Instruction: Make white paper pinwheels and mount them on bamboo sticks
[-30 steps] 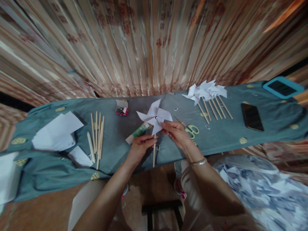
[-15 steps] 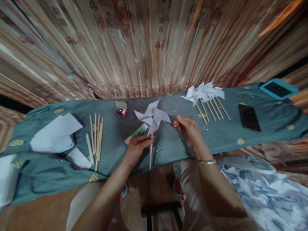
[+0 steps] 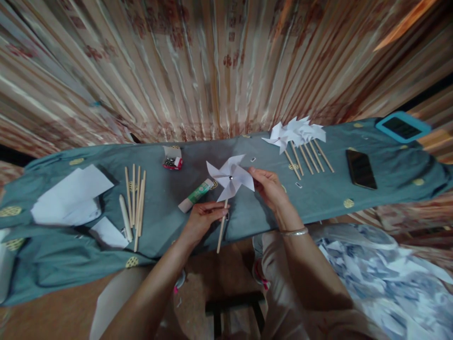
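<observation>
head view: my l. hand [image 3: 201, 219] grips the stick [image 3: 220, 238] of the pinwheel [image 3: 226, 180], over the cloth [image 3: 163, 208], near the tube [image 3: 196, 194]. change: my r. hand [image 3: 273, 191] has come in at its r. blade; can't tell if pinching. judged: poss. steadied both sides.

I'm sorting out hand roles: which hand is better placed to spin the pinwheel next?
Probably the right hand: it is already up at the edge of the pinwheel, while the left hand is busy gripping the wooden stick below.
</observation>
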